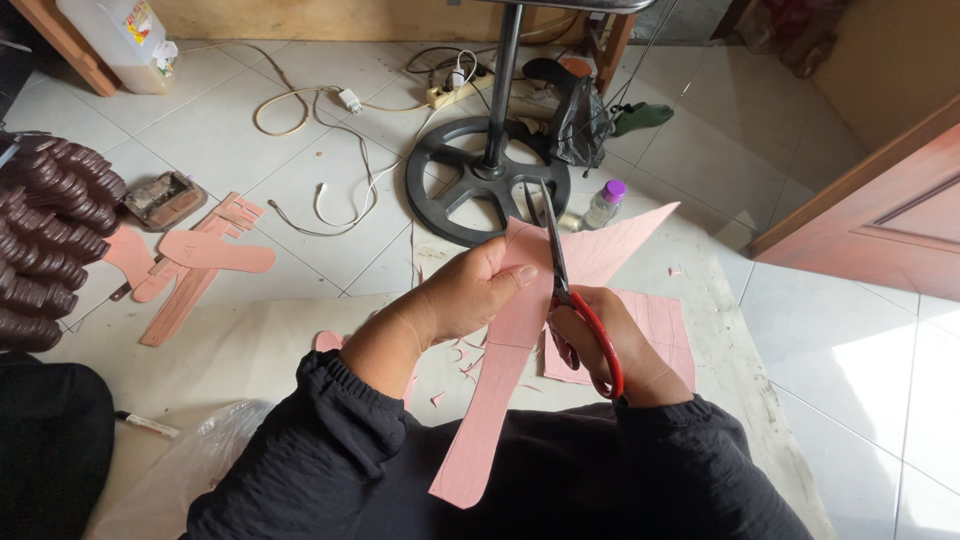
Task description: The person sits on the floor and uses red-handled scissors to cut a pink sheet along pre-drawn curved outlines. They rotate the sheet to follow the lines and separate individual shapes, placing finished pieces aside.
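Observation:
My left hand [470, 295] pinches a pink sheet [500, 370] of thin material, holding it up over my lap. My right hand [600, 340] grips red-handled scissors [560, 270] whose blades point away from me and bite into the sheet near its upper edge. The sheet's long narrow end hangs down toward my black sleeves. A wider part of the pink sheet [630, 235] spreads to the right behind the blades.
Pink cut-out sole shapes [215, 252] lie on the tiled floor at left, beside stacked brown soles [50, 230]. A black round stand base [487, 180], cables, a power strip [455, 92], a small bottle [603, 203] and another pink sheet [665, 330] lie ahead. Wooden door at right.

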Available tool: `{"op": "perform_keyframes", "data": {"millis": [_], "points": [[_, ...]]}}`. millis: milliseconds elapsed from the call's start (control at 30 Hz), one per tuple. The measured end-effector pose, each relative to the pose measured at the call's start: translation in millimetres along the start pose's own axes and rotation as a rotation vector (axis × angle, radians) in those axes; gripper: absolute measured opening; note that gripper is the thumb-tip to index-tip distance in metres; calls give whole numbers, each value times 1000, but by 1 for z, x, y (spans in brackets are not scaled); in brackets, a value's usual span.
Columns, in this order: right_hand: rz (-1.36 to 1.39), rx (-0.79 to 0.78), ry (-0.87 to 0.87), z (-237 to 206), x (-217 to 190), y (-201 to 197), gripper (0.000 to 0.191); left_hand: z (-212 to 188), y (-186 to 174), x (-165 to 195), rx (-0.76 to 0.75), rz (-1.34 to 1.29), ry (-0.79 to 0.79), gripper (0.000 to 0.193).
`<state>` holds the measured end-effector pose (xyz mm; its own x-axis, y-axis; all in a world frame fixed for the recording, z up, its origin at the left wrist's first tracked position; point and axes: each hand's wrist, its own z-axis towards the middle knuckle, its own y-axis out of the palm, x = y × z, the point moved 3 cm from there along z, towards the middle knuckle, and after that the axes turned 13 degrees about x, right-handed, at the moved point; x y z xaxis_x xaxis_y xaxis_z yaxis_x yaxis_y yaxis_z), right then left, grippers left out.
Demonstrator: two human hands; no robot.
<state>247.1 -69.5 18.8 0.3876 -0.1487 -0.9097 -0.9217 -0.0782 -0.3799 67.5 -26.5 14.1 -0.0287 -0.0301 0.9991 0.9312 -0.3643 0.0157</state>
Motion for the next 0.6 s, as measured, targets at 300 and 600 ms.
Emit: {"op": "perform_keyframes", "data": {"millis": [300,600], "points": [[-31,-2,37,-2,-5,-1,20,1,-3,-4,45,33,-41,31],[-39,19,72,1,4,1,21,-4,-5,2,40,59,-78,32]]}}
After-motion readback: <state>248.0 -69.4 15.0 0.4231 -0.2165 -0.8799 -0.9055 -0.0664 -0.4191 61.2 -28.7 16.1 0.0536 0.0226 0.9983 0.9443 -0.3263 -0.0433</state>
